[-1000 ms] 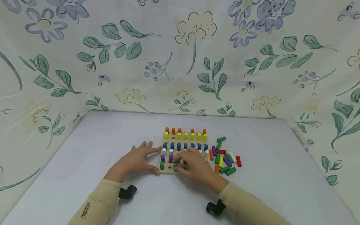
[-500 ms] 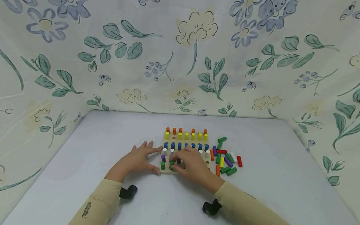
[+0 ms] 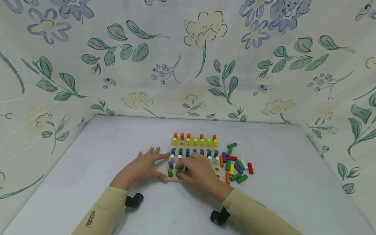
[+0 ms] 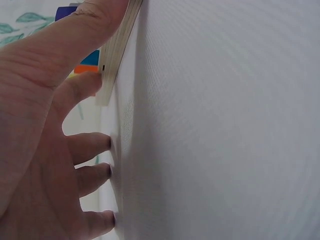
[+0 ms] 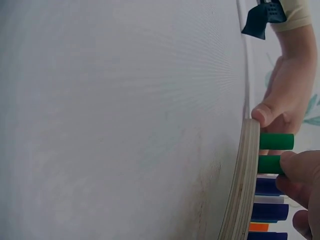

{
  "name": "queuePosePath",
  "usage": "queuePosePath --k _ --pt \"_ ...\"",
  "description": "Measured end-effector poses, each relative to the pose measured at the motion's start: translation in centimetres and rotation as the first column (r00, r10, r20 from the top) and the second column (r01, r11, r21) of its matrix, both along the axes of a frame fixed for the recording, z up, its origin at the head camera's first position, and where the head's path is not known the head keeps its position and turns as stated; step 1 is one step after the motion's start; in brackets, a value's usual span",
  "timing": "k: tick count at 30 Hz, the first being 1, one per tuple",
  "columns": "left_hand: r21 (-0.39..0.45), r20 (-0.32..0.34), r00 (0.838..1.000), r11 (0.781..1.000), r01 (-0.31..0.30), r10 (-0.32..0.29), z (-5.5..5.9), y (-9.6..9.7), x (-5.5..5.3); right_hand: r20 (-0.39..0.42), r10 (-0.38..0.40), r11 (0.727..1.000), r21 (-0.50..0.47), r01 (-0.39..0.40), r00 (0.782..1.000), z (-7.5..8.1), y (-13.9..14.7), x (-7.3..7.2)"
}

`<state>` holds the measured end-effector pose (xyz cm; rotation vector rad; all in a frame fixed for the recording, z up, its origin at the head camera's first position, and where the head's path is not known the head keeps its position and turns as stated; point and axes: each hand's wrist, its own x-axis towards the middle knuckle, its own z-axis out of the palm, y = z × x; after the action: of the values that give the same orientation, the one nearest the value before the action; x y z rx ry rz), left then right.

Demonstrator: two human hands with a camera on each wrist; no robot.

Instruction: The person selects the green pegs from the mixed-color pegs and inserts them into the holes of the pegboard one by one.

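Observation:
A wooden pegboard (image 3: 173, 179) carries rows of coloured pegs: orange, yellow, blue, white, purple and green from back to front. My right hand (image 3: 201, 173) pinches a green peg (image 5: 269, 164) between thumb and finger. This peg stands upright at the board's surface in the front row, beside the green corner peg (image 3: 170, 172). On the board's left side, my left hand (image 3: 146, 166) rests with fingers spread. Its thumb (image 4: 102, 20) and index finger (image 4: 90, 84) touch the board's edge, and the other fingertips press on the table. My right hand hides part of the front rows.
Loose pegs in several colours lie right of the board, among them a red peg (image 3: 250, 168), a yellow peg (image 3: 232, 170) and an orange peg (image 3: 227, 177). The white table (image 3: 167, 214) backs onto a floral cloth (image 3: 172, 61). Black devices sit at both wrists.
My right hand has shifted slightly left, bringing the green peg to the spot beside the corner peg. The left hand has stayed in place.

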<state>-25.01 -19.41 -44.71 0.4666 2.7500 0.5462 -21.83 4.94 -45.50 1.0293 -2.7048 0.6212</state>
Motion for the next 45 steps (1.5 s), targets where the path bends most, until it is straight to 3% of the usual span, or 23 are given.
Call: queuePosePath --k 8,30,45 --pt "0.002 -0.005 1.0 1.0 -0.004 0.004 0.0 0.0 -0.1 -0.023 -0.002 0.999 0.047 0.003 1.0 0.1 0.1 0.0" --pt "-0.006 -0.005 1.0 1.0 -0.006 0.006 0.1 0.1 -0.2 0.017 0.001 1.0 -0.026 0.0 1.0 0.1 0.8 0.2" --pt "0.008 0.001 1.0 1.0 -0.015 0.015 -0.1 0.0 -0.3 0.03 -0.037 0.999 -0.038 0.038 0.999 0.4 2.0 0.6"
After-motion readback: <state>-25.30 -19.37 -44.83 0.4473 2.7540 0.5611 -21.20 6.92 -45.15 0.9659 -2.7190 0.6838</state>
